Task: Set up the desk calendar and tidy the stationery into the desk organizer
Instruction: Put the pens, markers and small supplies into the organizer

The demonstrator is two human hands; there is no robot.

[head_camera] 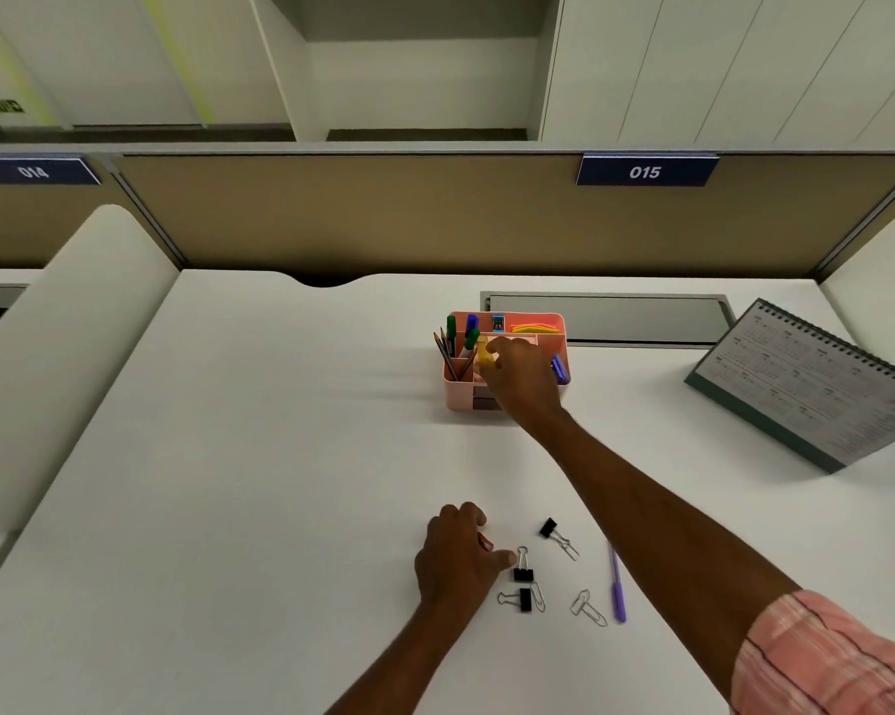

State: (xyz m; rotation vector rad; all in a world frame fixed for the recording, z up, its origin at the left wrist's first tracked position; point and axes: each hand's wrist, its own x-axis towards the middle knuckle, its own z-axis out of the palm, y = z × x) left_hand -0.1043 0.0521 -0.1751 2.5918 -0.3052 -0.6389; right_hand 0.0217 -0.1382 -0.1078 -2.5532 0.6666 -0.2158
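The right hand (517, 374) held a yellow item (485, 351) over the pink organizer (507, 361) at the back of the desk (280, 456). The left hand (456, 554) closed on a small red thing (485, 542) beside the binder clips (524, 572). The calendar (817, 389) stood at the right.

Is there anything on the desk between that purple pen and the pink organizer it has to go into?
Nothing lies on the desk between the purple pen and the pink organizer. Only the person's right arm stretches above that path, its right hand holding a yellow item over the organizer.
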